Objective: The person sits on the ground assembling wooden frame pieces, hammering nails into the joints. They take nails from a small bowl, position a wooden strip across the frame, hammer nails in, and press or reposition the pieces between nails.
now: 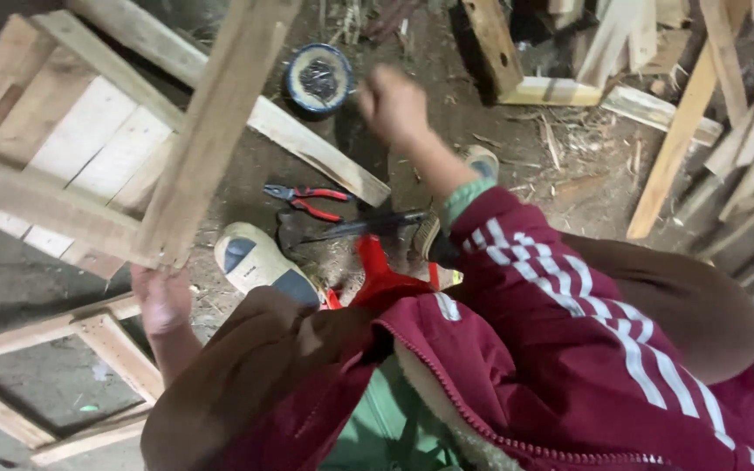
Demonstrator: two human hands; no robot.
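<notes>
At near left, a rough wooden frame is clamped by the left hand, fingers partly hidden. Farther off, the blurred right hand is closed above pliers; its contents cannot be told.

Wooden frame held off the dirt floor

Pale slats nailed across rough planks; it tilts upright, its lower corner at the left hand.
</notes>
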